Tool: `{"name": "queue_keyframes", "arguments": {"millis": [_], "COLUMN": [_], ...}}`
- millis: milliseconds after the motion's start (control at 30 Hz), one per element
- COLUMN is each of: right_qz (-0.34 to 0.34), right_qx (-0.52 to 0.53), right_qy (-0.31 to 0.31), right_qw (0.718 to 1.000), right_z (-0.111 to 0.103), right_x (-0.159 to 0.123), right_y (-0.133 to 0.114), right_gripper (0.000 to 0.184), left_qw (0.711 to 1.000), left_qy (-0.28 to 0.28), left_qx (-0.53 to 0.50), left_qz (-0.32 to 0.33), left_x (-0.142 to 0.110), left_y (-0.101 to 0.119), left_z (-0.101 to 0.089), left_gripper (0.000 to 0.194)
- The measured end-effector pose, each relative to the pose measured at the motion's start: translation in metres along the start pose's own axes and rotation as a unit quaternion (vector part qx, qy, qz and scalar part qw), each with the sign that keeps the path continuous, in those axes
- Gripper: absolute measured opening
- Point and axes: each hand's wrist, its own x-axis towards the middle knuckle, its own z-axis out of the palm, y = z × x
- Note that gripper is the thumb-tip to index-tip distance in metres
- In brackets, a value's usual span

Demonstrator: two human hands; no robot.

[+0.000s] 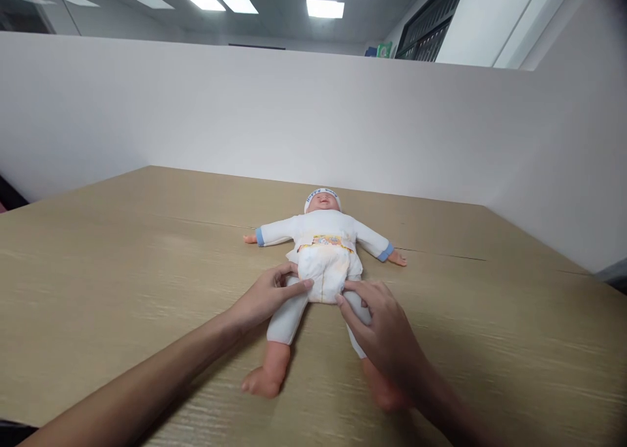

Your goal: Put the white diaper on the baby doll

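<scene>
A baby doll [328,222] lies on its back on the wooden table, its head away from me and its arms spread. It wears white clothes with blue cuffs and a white headband with lettering. Over its white trousers sits a white diaper [323,270] with a colourful printed strip at the waist. My left hand [274,293] grips the diaper's left leg edge, thumb on the front and fingers at the side. On the other side, my right hand [379,316] pinches the right leg edge between thumb and fingers and partly hides the doll's leg beneath it.
The wooden table [147,264] has thin seams running across it. A white partition wall [294,114] rises along its far edge and another stands at the right. Beyond the partition are lit ceiling panels and a green package [385,49].
</scene>
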Motion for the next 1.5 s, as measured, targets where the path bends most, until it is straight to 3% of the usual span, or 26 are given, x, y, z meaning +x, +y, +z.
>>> {"name": "queue_keyframes", "arguments": {"millis": [100,367,600,800,967,1167,1500], "right_qz": [0.001,0.023,0.133,0.188,0.167,0.123,0.132], "right_qx": [0.006,0.013,0.075,0.136,0.099,0.060,0.202], "right_qy": [0.002,-0.009,-0.019,-0.039,-0.050,-0.056,-0.067], "right_qw": [1.000,1.000,0.988,0.972,0.980,0.989,0.968], "right_z": [-0.001,0.004,0.005,-0.010,-0.016,-0.004,0.003], "right_x": [-0.004,-0.011,-0.003,0.013,0.016,0.012,0.016], "right_y": [-0.003,-0.006,-0.003,-0.002,0.000,0.000,0.018], "right_gripper": [0.021,0.026,0.039,0.042,0.041,0.041,0.046], "left_qw": [0.999,1.000,0.999,0.997,0.992,0.991,0.998], "left_qy": [-0.010,-0.017,0.000,0.008,-0.008,-0.046,-0.061], "left_qx": [-0.037,0.001,0.042,0.077,0.122,0.123,0.017], "left_qz": [-0.010,-0.013,0.000,0.004,0.023,0.034,-0.002], "left_x": [0.001,0.001,0.001,0.002,0.001,0.001,0.011], "left_y": [-0.004,-0.003,-0.001,0.000,0.005,0.010,-0.004], "left_z": [-0.002,-0.005,-0.002,-0.005,-0.006,-0.007,-0.016], "left_gripper": [0.048,0.053,0.058,0.055,0.053,0.051,0.055]}}
